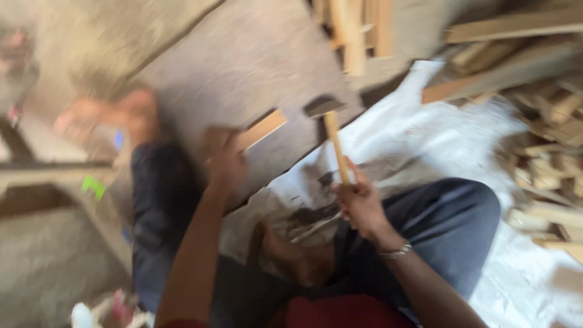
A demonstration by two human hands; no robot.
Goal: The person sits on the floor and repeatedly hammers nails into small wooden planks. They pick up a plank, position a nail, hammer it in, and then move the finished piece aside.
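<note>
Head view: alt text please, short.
Blurred look down at a seated person: the right hand grips a wooden-handled hammer, its head over a grey board, while the left hand holds a small wood strip on it. Scrap wood pieces lie at right on white sheeting.

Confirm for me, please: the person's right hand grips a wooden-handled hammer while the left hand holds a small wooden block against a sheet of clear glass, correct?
Not quite. The head view shows the left hand holding the small wooden block against a grey-brown board, not clear glass. The rest stands: the right hand grips the wooden-handled hammer.
</note>
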